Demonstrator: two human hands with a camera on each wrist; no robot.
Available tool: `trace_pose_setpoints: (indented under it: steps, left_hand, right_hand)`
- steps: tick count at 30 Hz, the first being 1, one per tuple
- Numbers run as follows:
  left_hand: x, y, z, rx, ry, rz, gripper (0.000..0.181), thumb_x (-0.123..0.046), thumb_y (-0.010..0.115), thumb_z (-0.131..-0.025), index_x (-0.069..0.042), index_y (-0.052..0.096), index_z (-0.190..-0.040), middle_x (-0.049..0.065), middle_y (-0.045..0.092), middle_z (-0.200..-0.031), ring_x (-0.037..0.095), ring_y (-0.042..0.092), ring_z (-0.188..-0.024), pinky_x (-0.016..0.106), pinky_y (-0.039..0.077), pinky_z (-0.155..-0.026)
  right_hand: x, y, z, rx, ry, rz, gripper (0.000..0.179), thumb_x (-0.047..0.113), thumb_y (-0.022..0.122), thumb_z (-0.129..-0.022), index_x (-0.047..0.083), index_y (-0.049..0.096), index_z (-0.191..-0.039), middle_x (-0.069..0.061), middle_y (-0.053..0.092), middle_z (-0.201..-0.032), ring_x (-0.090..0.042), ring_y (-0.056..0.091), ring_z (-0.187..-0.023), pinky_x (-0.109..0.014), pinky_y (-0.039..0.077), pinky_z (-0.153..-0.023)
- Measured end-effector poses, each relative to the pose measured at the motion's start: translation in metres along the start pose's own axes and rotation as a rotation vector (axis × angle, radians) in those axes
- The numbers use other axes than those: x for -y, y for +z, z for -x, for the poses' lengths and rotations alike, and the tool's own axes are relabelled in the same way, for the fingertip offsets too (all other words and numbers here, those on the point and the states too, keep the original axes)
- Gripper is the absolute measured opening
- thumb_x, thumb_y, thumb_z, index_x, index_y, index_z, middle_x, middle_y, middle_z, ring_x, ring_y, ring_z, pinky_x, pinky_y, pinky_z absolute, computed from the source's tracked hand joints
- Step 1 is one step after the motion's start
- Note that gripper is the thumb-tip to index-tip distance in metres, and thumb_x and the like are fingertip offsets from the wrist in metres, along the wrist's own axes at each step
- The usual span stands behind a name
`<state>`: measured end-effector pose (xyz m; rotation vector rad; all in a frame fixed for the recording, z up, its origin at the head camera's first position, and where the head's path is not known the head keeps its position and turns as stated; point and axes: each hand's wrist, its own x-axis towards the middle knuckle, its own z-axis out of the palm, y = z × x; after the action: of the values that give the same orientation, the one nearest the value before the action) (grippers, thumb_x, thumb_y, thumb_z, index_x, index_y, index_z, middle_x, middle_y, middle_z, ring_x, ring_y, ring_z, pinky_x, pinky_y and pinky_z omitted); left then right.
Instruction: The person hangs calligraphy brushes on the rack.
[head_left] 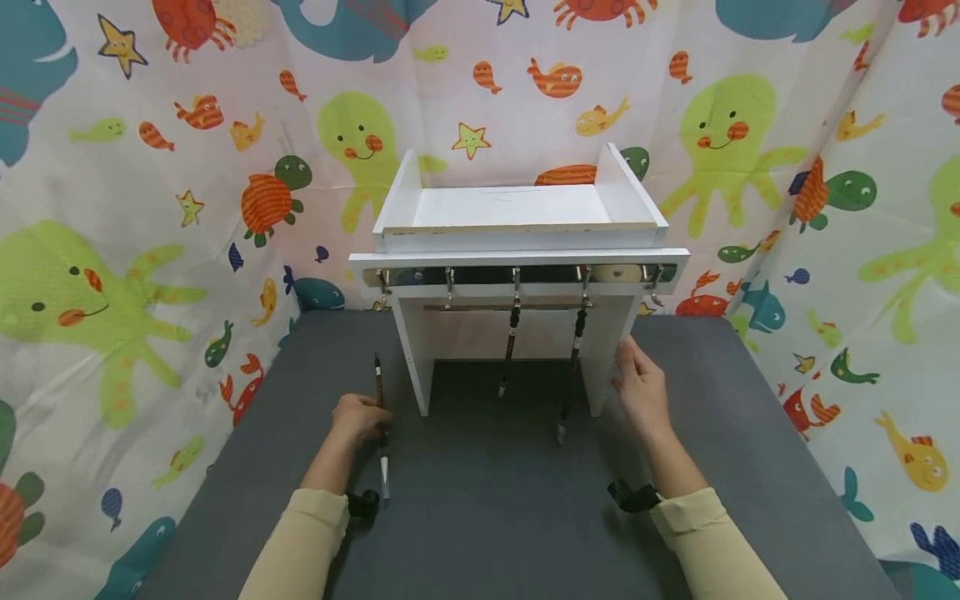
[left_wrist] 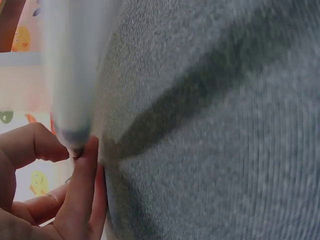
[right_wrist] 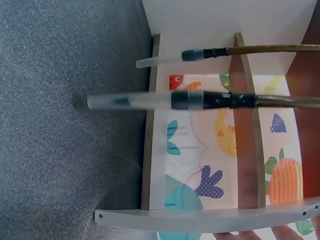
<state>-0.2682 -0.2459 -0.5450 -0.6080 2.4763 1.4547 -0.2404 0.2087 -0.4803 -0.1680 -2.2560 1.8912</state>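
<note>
My left hand (head_left: 362, 417) pinches a calligraphy brush (head_left: 384, 462), which stands nearly upright left of the white shelf (head_left: 525, 242). The brush's clear cap (left_wrist: 75, 75) points down and fills the near part of the left wrist view, with the fingertips (left_wrist: 86, 155) beyond it. Against the outer side of the shelf's right side panel (head_left: 611, 358) rests my right hand (head_left: 643, 392), its fingertips (right_wrist: 247, 235) showing past the panel's front edge. Two more capped brushes hang inside from hooks: a thinner one (head_left: 511, 346) and a thicker one (head_left: 573, 367).
Several silver hooks (head_left: 449, 287) line the rail under the shelf top. A raised tray section (head_left: 517, 204) tops the shelf. Grey cloth (head_left: 480, 517) covers the table. A curtain printed with sea animals (head_left: 225, 75) encloses the back and sides.
</note>
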Motion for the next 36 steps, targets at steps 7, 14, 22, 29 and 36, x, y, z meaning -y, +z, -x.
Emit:
trace_pose_setpoints:
  steps: [7, 14, 22, 29, 36]
  left_hand:
    - [-0.004, -0.008, 0.008, 0.052, 0.009, 0.138, 0.038, -0.002, 0.071, -0.088, 0.006, 0.052, -0.12, 0.03, 0.057, -0.119, 0.024, 0.073, -0.076, 0.039, 0.063, -0.071]
    - [-0.016, -0.011, 0.023, 0.097, 0.118, 0.324, 0.03, 0.004, 0.059, -0.097, -0.003, 0.038, -0.118, 0.029, 0.062, -0.131, 0.035, 0.072, -0.104, 0.038, 0.062, -0.069]
    - [-0.018, -0.016, 0.047, 0.052, 0.28, 0.366, 0.054, -0.002, 0.069, -0.095, -0.019, 0.047, -0.141, 0.013, 0.069, -0.129, 0.032, 0.072, -0.107, 0.038, 0.062, -0.069]
    - [-0.015, -0.021, 0.082, -0.083, 0.378, 0.329, 0.051, -0.013, 0.077, -0.092, -0.027, 0.056, -0.136, 0.008, 0.073, -0.12, 0.025, 0.076, -0.096, 0.04, 0.062, -0.078]
    - [-0.022, -0.013, 0.126, -0.162, 0.595, 0.204, 0.051, -0.009, 0.073, -0.093, -0.028, 0.056, -0.138, 0.008, 0.074, -0.119, 0.02, 0.077, -0.091, 0.033, 0.062, -0.071]
  right_hand:
    - [-0.004, 0.001, 0.0, -0.016, -0.012, -0.007, 0.068, 0.058, 0.042, -0.103, 0.021, 0.031, -0.159, -0.006, 0.032, -0.163, -0.032, 0.034, -0.148, -0.057, 0.042, -0.109]
    - [-0.006, 0.0, 0.004, -0.019, 0.0, -0.006, 0.063, 0.056, 0.041, -0.104, 0.027, 0.03, -0.158, -0.003, 0.031, -0.163, -0.03, 0.034, -0.149, -0.058, 0.042, -0.108]
    - [-0.005, 0.003, 0.003, -0.036, -0.032, 0.029, 0.063, 0.058, 0.04, -0.103, 0.026, 0.036, -0.157, -0.001, 0.036, -0.161, -0.028, 0.039, -0.146, -0.054, 0.046, -0.105]
    - [-0.006, 0.008, 0.002, -0.064, -0.023, 0.034, 0.066, 0.06, 0.041, -0.102, 0.023, 0.04, -0.156, -0.004, 0.038, -0.16, -0.03, 0.042, -0.144, -0.057, 0.046, -0.104]
    - [-0.005, 0.005, 0.003, -0.083, -0.023, 0.021, 0.064, 0.058, 0.042, -0.103, 0.02, 0.042, -0.155, -0.007, 0.039, -0.16, -0.032, 0.044, -0.142, -0.054, 0.047, -0.104]
